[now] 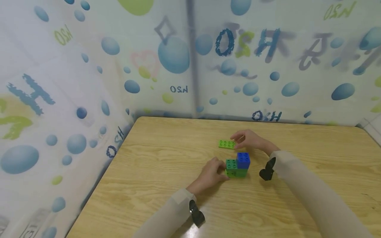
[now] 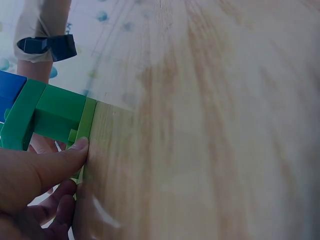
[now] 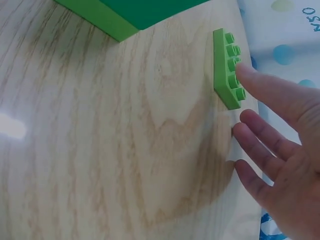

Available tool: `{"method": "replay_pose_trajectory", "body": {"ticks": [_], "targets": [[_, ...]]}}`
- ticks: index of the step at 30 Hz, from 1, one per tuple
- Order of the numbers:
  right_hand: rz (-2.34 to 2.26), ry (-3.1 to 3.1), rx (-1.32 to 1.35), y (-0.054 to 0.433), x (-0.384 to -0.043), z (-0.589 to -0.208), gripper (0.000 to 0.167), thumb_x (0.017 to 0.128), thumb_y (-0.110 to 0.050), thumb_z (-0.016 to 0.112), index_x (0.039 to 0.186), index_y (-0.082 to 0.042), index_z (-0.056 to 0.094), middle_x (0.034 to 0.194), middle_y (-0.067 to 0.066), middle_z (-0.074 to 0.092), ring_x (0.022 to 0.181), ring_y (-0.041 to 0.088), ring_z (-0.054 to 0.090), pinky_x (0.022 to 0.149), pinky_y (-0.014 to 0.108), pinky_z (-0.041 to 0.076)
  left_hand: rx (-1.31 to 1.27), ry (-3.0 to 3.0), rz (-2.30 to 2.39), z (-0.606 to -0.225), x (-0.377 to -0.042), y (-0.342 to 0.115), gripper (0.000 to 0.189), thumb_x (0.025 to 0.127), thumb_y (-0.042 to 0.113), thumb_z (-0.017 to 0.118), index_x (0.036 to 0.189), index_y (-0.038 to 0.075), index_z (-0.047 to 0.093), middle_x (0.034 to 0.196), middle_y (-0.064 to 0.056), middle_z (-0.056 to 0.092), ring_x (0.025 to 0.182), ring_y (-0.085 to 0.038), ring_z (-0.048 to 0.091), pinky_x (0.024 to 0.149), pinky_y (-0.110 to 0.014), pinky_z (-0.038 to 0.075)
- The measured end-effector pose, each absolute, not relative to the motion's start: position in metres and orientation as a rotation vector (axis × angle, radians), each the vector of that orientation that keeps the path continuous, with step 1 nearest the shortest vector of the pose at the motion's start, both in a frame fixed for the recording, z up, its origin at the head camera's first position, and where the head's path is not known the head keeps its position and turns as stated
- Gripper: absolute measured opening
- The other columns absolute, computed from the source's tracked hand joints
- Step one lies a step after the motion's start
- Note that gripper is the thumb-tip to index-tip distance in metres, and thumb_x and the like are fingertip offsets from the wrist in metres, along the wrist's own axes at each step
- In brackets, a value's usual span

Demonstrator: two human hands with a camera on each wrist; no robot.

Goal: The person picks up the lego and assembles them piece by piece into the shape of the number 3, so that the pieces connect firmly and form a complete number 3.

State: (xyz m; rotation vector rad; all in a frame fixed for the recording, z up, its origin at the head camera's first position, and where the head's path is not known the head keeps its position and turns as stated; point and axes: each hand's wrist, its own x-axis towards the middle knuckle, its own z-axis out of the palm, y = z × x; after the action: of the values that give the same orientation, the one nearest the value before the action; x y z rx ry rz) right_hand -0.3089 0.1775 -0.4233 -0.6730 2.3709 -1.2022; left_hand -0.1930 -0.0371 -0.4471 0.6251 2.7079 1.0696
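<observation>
On the table stands a stack of toy building bricks: a blue brick (image 1: 243, 160) on top, dark green bricks (image 1: 231, 164) under it, and a thin light green brick (image 2: 87, 117) at the bottom. My left hand (image 1: 209, 173) holds the stack low on its left side, the thumb (image 2: 75, 155) on the light green brick's edge. Farther back, a loose flat light green brick (image 3: 227, 70) with two rows of studs lies on the table. My right hand (image 1: 250, 139) is at its right end, fingers loosely spread, the thumb overlapping the studs in the right wrist view.
The wooden table (image 1: 154, 158) reaches back to a wall covering (image 1: 208, 72) printed with blue and green drops and letters. Another patterned wall stands along the left edge. Both wrists carry black devices (image 1: 268, 169) over pale sleeves.
</observation>
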Motion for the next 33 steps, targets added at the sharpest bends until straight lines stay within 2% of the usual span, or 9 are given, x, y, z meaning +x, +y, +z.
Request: {"method": "replay_pose_trajectory", "body": {"ticks": [8,18,33], "targets": [[-1.195,2.379,-0.693,0.176,-0.309,-0.43,0.053,0.078,-0.012,0.072,0.124,0.006,0.052,0.122,0.024,0.053,0.107,0.036,0.052,0.089,0.048,0.04,0.623,2.703,1.08,-0.447,-0.192,-0.037,0.033,0.072,0.018,0.078,0.101,0.007,0.067,0.085,0.005,0.049,0.077,-0.008,0.038,0.069,-0.021,0.033],[-1.227,2.396,-0.64,0.174,-0.309,-0.44,0.053,0.076,-0.014,0.075,0.122,0.003,0.055,0.126,0.02,0.051,0.116,0.037,0.046,0.095,0.049,0.035,0.623,2.715,1.075,-0.448,-0.191,-0.037,0.033,0.072,0.018,0.078,0.101,0.006,0.067,0.085,0.005,0.049,0.077,-0.008,0.038,0.068,-0.02,0.033],[-1.21,2.484,-0.641,0.175,-0.307,-0.448,0.046,0.077,-0.015,0.073,0.118,0.003,0.059,0.115,0.018,0.054,0.109,0.037,0.047,0.092,0.052,0.036,0.635,2.719,1.069,-0.45,-0.193,-0.037,0.034,0.072,0.019,0.078,0.102,0.006,0.066,0.084,0.004,0.047,0.076,-0.007,0.037,0.067,-0.019,0.031]]}}
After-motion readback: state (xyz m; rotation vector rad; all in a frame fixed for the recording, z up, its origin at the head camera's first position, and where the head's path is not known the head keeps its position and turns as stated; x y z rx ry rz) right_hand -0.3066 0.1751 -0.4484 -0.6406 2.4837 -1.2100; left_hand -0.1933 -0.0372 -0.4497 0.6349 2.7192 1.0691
